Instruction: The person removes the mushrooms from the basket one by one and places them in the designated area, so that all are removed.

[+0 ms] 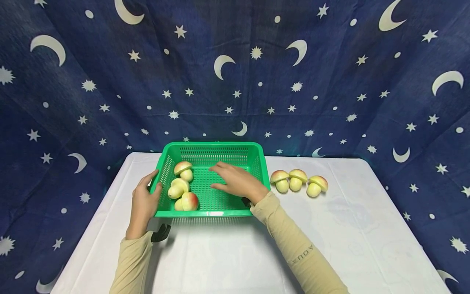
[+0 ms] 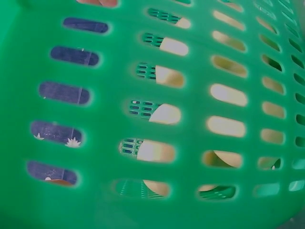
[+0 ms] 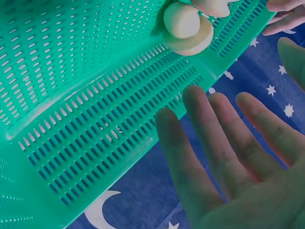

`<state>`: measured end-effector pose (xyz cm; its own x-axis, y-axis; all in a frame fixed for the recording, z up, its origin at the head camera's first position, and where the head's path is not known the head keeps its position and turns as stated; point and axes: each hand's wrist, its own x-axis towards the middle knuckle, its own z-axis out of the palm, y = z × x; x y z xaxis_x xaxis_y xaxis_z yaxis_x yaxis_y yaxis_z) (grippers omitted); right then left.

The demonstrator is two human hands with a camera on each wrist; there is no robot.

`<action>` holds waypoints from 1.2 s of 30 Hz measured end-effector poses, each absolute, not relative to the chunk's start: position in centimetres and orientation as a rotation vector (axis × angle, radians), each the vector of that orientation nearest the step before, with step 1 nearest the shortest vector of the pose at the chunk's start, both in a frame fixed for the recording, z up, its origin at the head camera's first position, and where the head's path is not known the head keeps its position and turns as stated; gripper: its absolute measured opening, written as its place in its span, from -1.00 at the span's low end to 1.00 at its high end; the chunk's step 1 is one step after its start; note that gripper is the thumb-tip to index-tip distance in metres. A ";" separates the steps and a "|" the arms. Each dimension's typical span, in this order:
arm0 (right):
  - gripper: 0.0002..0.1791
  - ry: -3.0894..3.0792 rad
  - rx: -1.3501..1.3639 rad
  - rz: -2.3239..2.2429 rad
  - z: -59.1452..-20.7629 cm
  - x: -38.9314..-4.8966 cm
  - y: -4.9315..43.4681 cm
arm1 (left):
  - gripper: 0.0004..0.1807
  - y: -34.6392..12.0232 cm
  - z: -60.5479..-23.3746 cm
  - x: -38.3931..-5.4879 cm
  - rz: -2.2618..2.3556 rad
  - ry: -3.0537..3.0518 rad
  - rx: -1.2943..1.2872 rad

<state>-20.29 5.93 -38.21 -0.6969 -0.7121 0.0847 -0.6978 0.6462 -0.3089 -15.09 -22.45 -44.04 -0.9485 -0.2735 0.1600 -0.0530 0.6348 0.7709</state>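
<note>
A green plastic basket (image 1: 216, 213) stands on the table with three toy mushrooms inside along its left side: an upper one (image 1: 186, 174), a middle one (image 1: 178, 188) and a lower one (image 1: 189, 201). At the basket's left rim, my left hand (image 1: 144, 202) holds the edge between thumb and fingers. The left wrist view is filled by the slotted basket wall (image 2: 105, 105), with pale mushroom parts behind the slots. My right hand (image 1: 238, 179) is over the basket's right half, palm down and holding nothing. Its fingers (image 3: 214, 138) are spread and nearly straight in the right wrist view.
Right of the basket, three more toy mushrooms lie on the white-covered table (image 1: 349, 228): one near the basket (image 1: 281, 185), one in the middle (image 1: 295, 183) and one at the right (image 1: 313, 189). A dark blue star-and-moon curtain (image 1: 205, 90) hangs behind the table.
</note>
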 end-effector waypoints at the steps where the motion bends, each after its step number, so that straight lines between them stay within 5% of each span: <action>1: -0.42 2.804 -1.201 -0.491 -38.3 -20.3 5.8 | -0.48 -22.5 -44.0 -15.1 -1.212 -2.595 0.265; 36: -0.41 2.635 -1.264 -0.419 -38.7 -20.8 0.1 | -0.48 -22.4 -44.1 -15.2 -1.217 -2.593 0.275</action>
<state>-20.80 0.11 -38.70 -0.6190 -0.7840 -0.0476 -0.7305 0.5969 -0.3319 -15.22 -22.44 -44.07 -0.9473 -0.2799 0.1559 -0.0590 0.6306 0.7739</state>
